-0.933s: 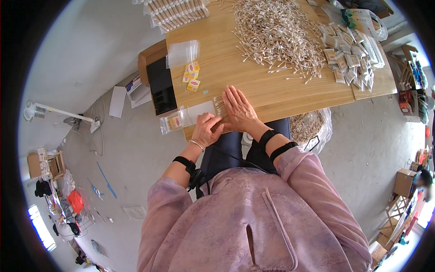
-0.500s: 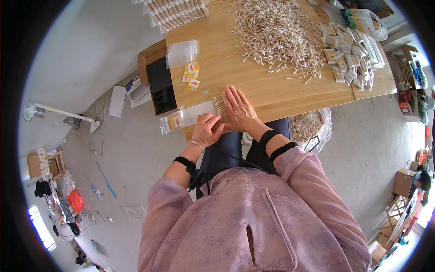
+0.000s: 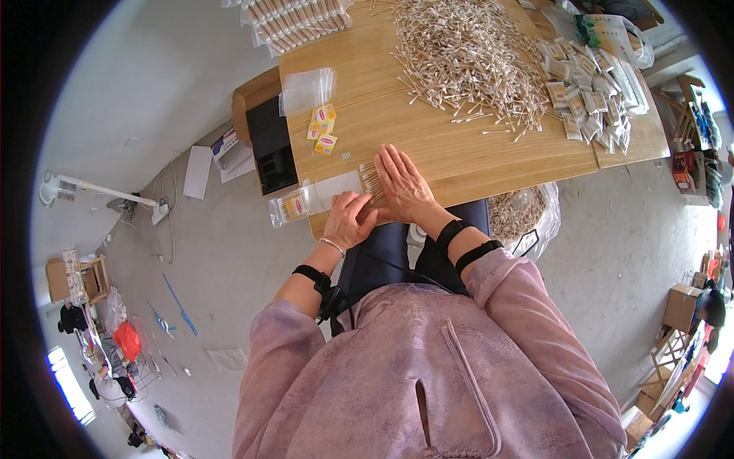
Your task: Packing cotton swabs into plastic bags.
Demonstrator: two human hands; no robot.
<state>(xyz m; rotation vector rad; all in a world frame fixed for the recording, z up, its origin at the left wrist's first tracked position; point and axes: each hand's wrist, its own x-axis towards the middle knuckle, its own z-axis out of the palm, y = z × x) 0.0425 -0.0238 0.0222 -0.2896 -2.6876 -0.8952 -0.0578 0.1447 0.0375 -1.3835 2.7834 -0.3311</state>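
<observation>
A small row of cotton swabs point(image 3: 370, 180) lies side by side at the table's near edge. My right hand point(image 3: 404, 183) is laid along the right side of this row, its fingers straight, close together and pointing away from me. At the near ends of the swabs, my left hand point(image 3: 350, 220) has its fingers curled against them, with the thumb lower down; the fingertips are partly hidden. Left of the row is a white sheet point(image 3: 340, 186). Beyond that, a clear packet point(image 3: 292, 206) with a yellow label hangs partly over the edge.
A large heap of loose cotton swabs point(image 3: 474, 57) covers the far table. Filled small packets point(image 3: 589, 96) pile up at the right. Clear bags point(image 3: 308, 90) and yellow cards point(image 3: 324, 126) lie at the left. A bag of swabs point(image 3: 520, 213) sits below the table edge.
</observation>
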